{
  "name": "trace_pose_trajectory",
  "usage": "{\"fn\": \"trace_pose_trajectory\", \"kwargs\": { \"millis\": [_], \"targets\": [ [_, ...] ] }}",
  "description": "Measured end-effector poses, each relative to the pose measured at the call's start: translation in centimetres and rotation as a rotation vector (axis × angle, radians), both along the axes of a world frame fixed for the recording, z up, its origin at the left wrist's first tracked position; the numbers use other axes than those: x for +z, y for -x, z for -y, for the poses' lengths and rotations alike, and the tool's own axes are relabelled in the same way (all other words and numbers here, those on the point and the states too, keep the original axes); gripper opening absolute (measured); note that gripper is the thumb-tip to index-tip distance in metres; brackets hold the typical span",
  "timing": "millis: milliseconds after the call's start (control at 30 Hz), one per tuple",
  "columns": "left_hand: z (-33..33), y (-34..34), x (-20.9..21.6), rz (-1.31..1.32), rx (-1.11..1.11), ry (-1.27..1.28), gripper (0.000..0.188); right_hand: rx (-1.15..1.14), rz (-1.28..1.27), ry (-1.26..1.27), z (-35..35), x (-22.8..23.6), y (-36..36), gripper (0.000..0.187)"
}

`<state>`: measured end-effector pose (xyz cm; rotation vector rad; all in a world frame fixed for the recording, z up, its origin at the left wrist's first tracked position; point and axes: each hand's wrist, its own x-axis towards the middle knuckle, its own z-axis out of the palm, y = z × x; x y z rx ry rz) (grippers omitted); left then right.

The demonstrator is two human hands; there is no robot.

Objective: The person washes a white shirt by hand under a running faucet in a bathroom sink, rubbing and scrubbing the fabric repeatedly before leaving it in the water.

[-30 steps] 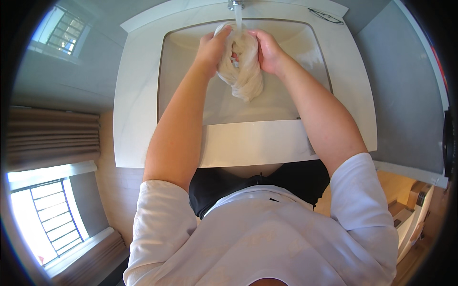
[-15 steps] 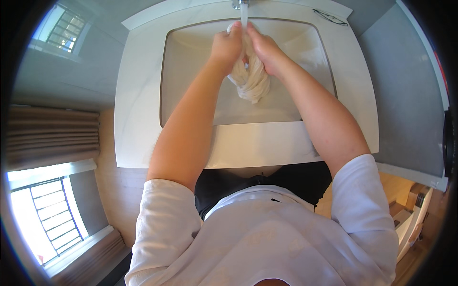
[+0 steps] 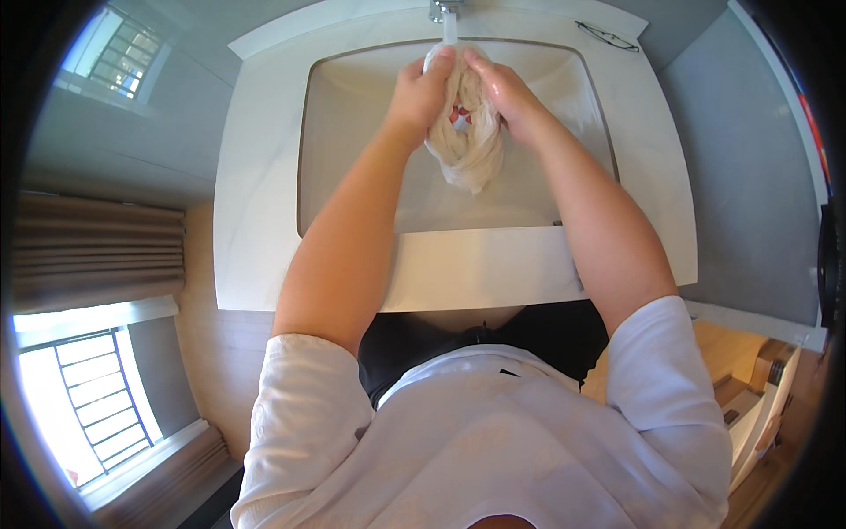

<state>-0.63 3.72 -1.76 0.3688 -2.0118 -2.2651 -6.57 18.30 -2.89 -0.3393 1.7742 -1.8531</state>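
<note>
A gray wall [image 3: 132,167] is seen at the left. At the top, a sink [image 3: 352,97] is set into a white countertop [image 3: 251,194]. A cream cloth [image 3: 467,163] is held, pressed between thumbs and fingers, by the left hand [image 3: 421,93] and right hand [image 3: 511,97], probably so it is wetted by the faucet [image 3: 445,11]. Eyeglasses [image 3: 606,37] are laid at upper right, perhaps to be kept dry.

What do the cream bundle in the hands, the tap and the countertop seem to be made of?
Cream bundle: probably thin, wet fabric, since it falls in soft, clinging folds.
Tap: likely chromed metal, judging by its bright shine.
Countertop: smooth white stone or an imitation, with faint grey veining; the picture can't settle which.
</note>
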Motion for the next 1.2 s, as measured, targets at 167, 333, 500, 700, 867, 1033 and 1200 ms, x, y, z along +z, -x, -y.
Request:
{"fn": "trace_pose_trajectory", "kwargs": {
  "millis": [167,333,500,700,867,1033,1200],
  "targets": [
    [0.7,-0.7,0.7,-0.015,-0.242,-0.215,0.056,0.168,0.153,0.198,-0.9,0.9,0.2,0.057],
    [1.9,-0.9,1.5,0.17,-0.368,-0.374,0.07,0.361,0.115,0.223,-1.4,1.0,0.7,0.055],
    [1.8,-0.4,1.1,0.196,-0.322,-0.232,0.059,0.043,0.042,-0.022,-0.1,0.2,0.4,0.062],
    [1.0,0.0,0.6,0.209,-0.168,-0.117,0.046,-0.048,0.065,-0.139,0.2,0.0,0.8,0.065],
    [1.3,0.0,0.6,0.218,-0.185,-0.098,0.045,-0.05,0.063,-0.091,0.2,-0.4,1.0,0.065],
    [1.7,0.0,0.3,0.178,-0.103,-0.101,0.049,-0.098,0.068,-0.045,0.1,0.2,0.7,0.06],
    [2.1,0.0,0.6,0.159,-0.025,-0.096,0.048,-0.156,-0.012,0.043,-0.3,0.6,0.9,0.052]
  ]
}}
